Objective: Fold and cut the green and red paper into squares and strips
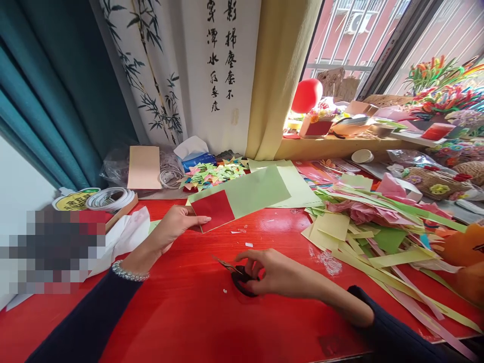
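Observation:
Between the thumb and fingers of my left hand (174, 225) is a red square of paper (214, 209), held together with a long pale green paper strip (260, 189) that reaches out to the right behind it. Both are raised a little above the red table (181, 317). My right hand (260, 272) is curled round the black handles of a pair of scissors (242, 282). Their blades point up and left, apart from the paper. A few small white scraps (248, 245) lie on the table between my hands.
Paper strips and offcuts (363, 237) cover the table's right side. At the back are a heap of small coloured paper pieces (215, 174), green sheets (298, 184) and a tan box (144, 167). Coiled white cable (109, 198) and white tissue (128, 234) lie at left.

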Motion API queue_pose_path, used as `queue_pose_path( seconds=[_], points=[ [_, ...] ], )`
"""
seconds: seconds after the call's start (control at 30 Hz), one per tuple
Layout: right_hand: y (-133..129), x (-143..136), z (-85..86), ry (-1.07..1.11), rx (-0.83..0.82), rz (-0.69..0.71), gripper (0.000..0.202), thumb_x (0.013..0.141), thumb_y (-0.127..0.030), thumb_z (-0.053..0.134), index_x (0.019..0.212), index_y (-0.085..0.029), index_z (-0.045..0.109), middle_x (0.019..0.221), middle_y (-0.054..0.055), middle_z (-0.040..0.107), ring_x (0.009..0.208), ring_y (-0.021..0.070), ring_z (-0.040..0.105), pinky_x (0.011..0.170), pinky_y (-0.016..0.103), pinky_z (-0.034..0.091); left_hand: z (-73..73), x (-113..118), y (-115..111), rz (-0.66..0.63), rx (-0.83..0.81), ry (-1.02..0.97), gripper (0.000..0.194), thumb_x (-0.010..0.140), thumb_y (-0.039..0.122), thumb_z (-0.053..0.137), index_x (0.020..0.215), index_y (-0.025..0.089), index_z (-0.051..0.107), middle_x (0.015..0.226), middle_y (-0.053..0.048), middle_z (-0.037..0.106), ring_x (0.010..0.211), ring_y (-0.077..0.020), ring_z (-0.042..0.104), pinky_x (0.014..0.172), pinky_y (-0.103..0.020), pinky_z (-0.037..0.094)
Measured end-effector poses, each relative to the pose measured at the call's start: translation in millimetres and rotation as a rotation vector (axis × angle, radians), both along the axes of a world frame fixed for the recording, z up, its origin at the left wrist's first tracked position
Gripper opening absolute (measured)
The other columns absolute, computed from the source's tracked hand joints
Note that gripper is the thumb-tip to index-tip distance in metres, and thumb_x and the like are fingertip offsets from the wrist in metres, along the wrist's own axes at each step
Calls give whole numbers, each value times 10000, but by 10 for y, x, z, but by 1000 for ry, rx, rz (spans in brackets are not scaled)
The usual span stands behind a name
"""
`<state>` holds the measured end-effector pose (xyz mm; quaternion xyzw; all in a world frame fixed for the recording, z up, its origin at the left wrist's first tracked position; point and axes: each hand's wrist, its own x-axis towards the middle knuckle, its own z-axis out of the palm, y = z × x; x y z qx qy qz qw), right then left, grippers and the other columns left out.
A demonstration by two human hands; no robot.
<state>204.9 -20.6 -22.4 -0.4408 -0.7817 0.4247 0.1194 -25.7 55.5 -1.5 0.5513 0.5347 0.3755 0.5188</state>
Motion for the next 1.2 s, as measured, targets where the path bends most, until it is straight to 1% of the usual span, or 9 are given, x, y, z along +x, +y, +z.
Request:
queue_pose_path(
  seconds=[0.07,0.13,0.2,0.27,0.33,0.43,0.63,0.93,1.2],
  points=[
    [79,24,-59,231,-147,-12,461,666,-148,583,1120,-200,515,744,-20,516,640,91,488,558,192,386,22,-25,-1,18,-5,-46,163,575,274,747,657,146,691,632,-19,689,608,-132,624,645,-233,500],
    [130,35,-128,407,-249,-65,419,676,-179,609,1085,-196,519,738,-25,487,653,88,488,573,193,397,41,-46,-6,21,-9,-83,194,591,281,739,719,140,701,702,-41,708,664,-153,639,662,-244,506],
    [155,40,-176,494,-348,-127,382,679,-262,649,1033,-193,522,709,-32,474,596,78,487,529,190,394,53,-57,-13,31,3,-100,192,598,285,736,712,135,702,715,-52,712,684,-163,645,663,-244,508],
    [165,46,-194,499,-391,-202,392,672,-360,667,999,-190,531,678,-36,469,512,64,459,454,181,369,59,-55,-23,38,14,-118,185,596,281,738,707,138,701,727,-52,715,703,-170,649,674,-249,511],
    [172,58,-191,485,-370,-266,420,676,-429,654,998,-179,548,664,-30,472,470,58,435,405,178,342,62,-41,-37,33,20,-132,187,596,281,736,718,145,701,731,-49,716,711,-179,651,680,-263,514],
    [184,81,-179,509,-316,-306,468,681,-465,641,1027,-157,569,683,-7,490,499,73,456,402,183,339,67,-6,-64,8,34,-110,170,605,286,724,687,140,694,686,-45,708,689,-181,647,667,-271,514],
    [194,98,-189,600,-292,-313,541,661,-451,663,1104,-156,572,742,13,485,625,114,504,436,188,366,69,76,-123,-23,57,-10,156,590,282,734,590,144,664,591,-13,670,613,-145,620,641,-237,503],
    [167,70,-113,623,-311,-336,635,630,-507,658,1116,-113,551,723,48,553,581,112,473,394,194,375,38,127,-162,-46,56,13,166,586,306,736,628,158,675,641,-14,684,618,-144,615,599,-234,503],
    [168,72,-154,636,-315,-315,673,635,-527,644,1153,-115,526,746,47,543,560,102,453,384,203,398,33,128,-163,-70,42,-44,151,591,302,743,632,168,685,614,7,667,596,-110,593,582,-202,489]
  ],
)
